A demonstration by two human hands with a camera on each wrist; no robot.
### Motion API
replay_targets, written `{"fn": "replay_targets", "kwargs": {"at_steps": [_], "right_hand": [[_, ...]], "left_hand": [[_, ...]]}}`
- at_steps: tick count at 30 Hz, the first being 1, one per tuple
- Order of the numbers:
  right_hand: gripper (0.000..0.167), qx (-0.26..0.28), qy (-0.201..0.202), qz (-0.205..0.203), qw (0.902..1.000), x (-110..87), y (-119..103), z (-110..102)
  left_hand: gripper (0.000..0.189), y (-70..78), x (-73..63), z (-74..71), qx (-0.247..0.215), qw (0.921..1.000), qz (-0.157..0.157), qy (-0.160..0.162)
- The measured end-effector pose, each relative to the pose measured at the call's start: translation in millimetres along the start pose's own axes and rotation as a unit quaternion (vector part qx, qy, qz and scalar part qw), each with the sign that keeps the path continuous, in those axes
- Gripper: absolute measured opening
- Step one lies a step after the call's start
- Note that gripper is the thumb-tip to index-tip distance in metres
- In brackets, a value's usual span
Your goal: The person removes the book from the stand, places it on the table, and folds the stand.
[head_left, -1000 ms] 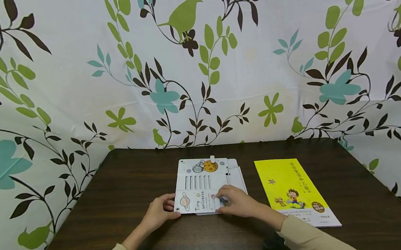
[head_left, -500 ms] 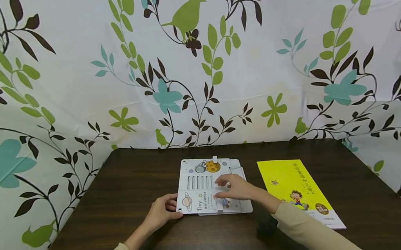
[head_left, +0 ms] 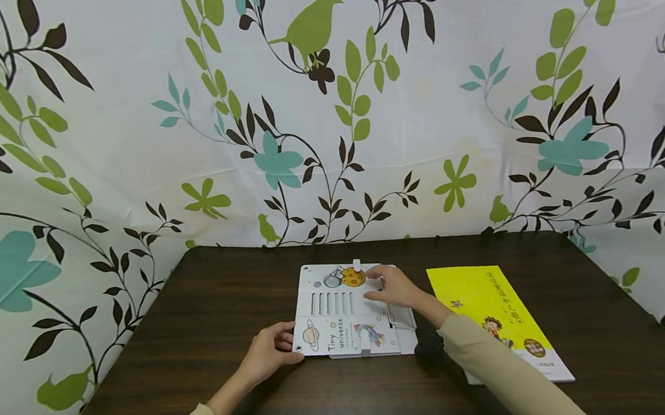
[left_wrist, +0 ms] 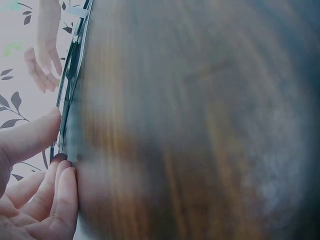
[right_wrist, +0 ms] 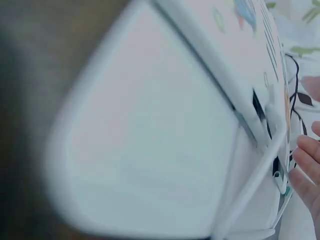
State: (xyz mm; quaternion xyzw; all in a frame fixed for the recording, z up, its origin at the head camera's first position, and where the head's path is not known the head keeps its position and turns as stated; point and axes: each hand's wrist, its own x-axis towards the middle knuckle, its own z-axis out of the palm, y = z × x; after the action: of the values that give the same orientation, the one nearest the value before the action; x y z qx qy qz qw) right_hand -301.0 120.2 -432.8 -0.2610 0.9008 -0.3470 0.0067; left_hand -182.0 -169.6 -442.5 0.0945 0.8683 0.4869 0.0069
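A white flat folding book stand [head_left: 333,304] printed with "Tiny universe", a planet, a rocket and an astronaut lies on the table. My left hand [head_left: 269,350] grips its near left corner, thumb above and fingers beneath, as the left wrist view shows along the stand's edge [left_wrist: 67,95]. Over the far right part hovers my right hand [head_left: 397,286], fingers loosely bent and holding nothing. A white clip [head_left: 357,265] sits on the far edge near those fingertips, another clip [head_left: 364,342] on the near edge. In the right wrist view a white rod [right_wrist: 255,180] crosses the stand's back panel [right_wrist: 150,135].
A yellow book [head_left: 462,292] with a cartoon child on its cover lies to the right, partly under the right sleeve [head_left: 484,352]. The dark wooden table [head_left: 222,294] ends at a leaf-and-bird patterned cloth [head_left: 320,195] behind.
My right hand has left the near clip and moved away from me to the stand's far right, above the surface. My left hand keeps its grip on the corner.
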Motion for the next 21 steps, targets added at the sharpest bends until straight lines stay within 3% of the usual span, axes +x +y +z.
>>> {"fn": "replay_targets", "kwargs": {"at_steps": [13,21], "right_hand": [[0.046,0.047,0.041,0.083,0.9946,36.7,9.4,6.4],[0.042,0.011,0.050,0.095,0.9941,46.4,6.1,10.1]], "left_hand": [[0.059,-1.2,-0.6,0.7,-0.001,1.0000,-0.002,0.002],[0.059,-1.0,0.0,-0.3,-0.003,1.0000,-0.002,0.002]]}}
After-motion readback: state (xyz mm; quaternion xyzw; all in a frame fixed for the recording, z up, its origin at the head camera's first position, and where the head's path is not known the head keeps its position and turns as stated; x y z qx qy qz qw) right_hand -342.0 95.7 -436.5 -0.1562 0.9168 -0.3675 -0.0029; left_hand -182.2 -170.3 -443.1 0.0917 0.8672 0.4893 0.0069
